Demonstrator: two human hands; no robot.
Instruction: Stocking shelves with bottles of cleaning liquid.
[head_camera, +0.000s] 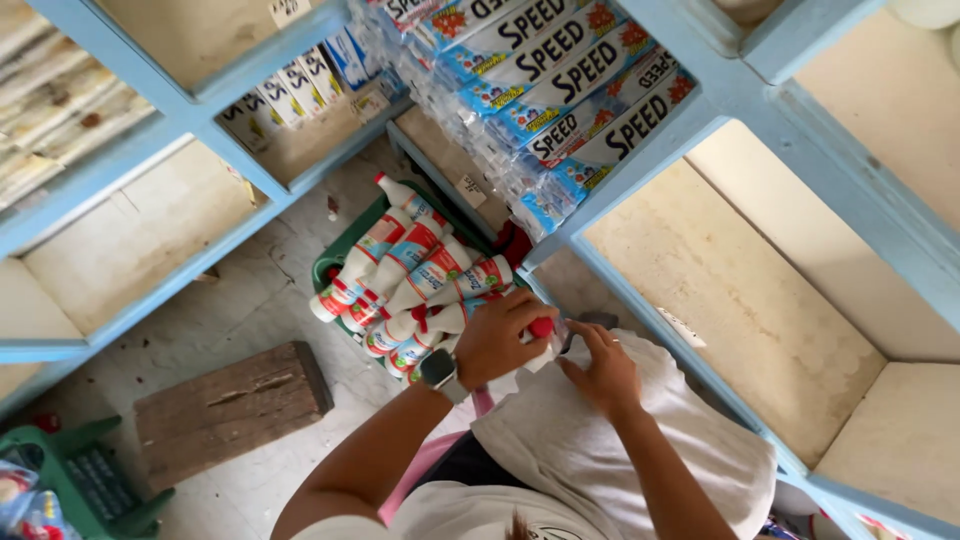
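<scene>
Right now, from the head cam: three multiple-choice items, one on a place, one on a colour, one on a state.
1. Where do the white bottles lie?
A. In the green crate on the floor
B. On the top shelf
C. On the wooden block

2. What colour is the shelf frame?
A. Red
B. Light blue
C. Black

3. What is the left hand doing?
A. Hanging free
B. Resting on the wooden block
C. Gripping a red-capped bottle

Answers: 1 A, bottles piled inside the crate. 2 B, painted light blue. 3 C, fingers wrap the bottle, the right hand beside it.

About ten white bottles (420, 275), one green crate (335, 262), one wooden block (232, 408), two hands (495, 340)
</scene>
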